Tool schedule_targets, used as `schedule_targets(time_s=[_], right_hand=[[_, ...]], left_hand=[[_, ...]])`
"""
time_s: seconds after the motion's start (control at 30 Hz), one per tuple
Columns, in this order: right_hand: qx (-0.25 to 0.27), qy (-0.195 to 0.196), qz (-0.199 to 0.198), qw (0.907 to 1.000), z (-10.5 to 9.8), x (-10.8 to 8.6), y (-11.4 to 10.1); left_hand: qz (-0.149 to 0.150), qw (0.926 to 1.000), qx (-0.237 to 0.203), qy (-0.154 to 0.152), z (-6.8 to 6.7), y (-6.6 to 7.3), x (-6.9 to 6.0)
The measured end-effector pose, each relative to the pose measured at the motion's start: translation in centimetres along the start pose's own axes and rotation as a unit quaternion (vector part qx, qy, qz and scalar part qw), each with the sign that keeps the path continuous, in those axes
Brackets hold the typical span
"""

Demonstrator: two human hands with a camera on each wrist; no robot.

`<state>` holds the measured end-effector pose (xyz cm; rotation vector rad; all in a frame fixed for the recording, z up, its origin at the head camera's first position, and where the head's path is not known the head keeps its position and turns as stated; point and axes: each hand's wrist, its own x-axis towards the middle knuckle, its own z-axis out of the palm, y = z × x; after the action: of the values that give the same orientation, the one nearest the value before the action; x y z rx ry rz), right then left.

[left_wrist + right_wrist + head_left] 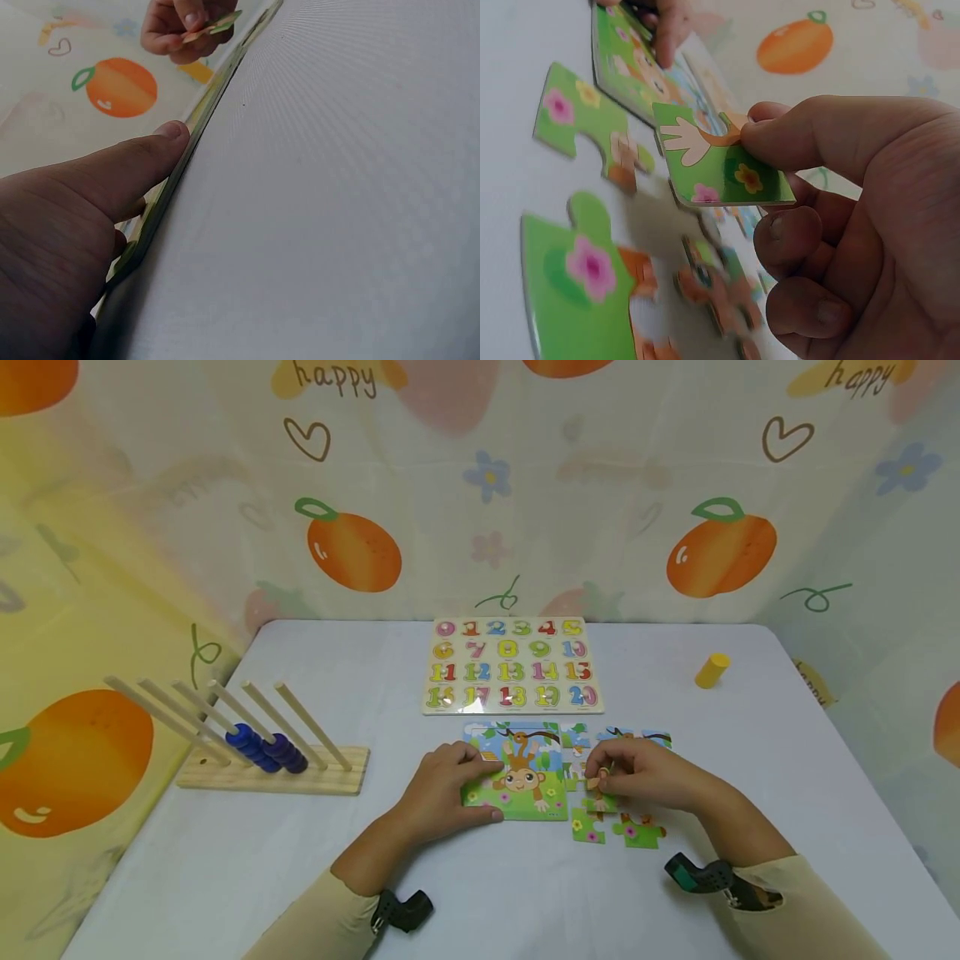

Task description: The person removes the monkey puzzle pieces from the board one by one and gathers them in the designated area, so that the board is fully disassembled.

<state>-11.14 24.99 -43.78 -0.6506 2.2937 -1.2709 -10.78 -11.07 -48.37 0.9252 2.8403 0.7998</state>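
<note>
My left hand (447, 787) rests at the left side of a monkey picture puzzle board (551, 789), thumb along its near edge and fingers over its surface. In the left wrist view the straight thumb (142, 161) touches the board's edge. My right hand (652, 772) pinches a jigsaw piece (724, 165) between thumb and fingers, held above the table just right of the board. That piece is green, with a pale monkey hand and flowers. Below it lie loose jigsaw pieces (587, 827), (585, 277) with green ground and pink flowers; several more are partly hidden by the right hand.
Behind the board lies a number puzzle board (512, 702). A wooden peg rack (270, 781) with blue and purple rings (255, 747) stands at the left. A yellow cylinder (712, 671) stands at the back right. Printed fabric (487, 552) hangs behind the white table (525, 893).
</note>
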Motion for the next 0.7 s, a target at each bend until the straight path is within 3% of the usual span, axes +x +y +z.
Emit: schedule_targets(time_s=[0.5,0.7], right_hand=[[0.016,0.039,0.024,0.9988,-1.2,-4.2,1.4],[0.033,0.049,0.04,0.9975,-1.1,-6.9,2.2]], left_hand=[[0.003,1.0,-0.001,0.001,-0.1,-0.1,-0.1],[0.01,0.9999,-0.001,0.001,0.0,-0.1,-0.1]])
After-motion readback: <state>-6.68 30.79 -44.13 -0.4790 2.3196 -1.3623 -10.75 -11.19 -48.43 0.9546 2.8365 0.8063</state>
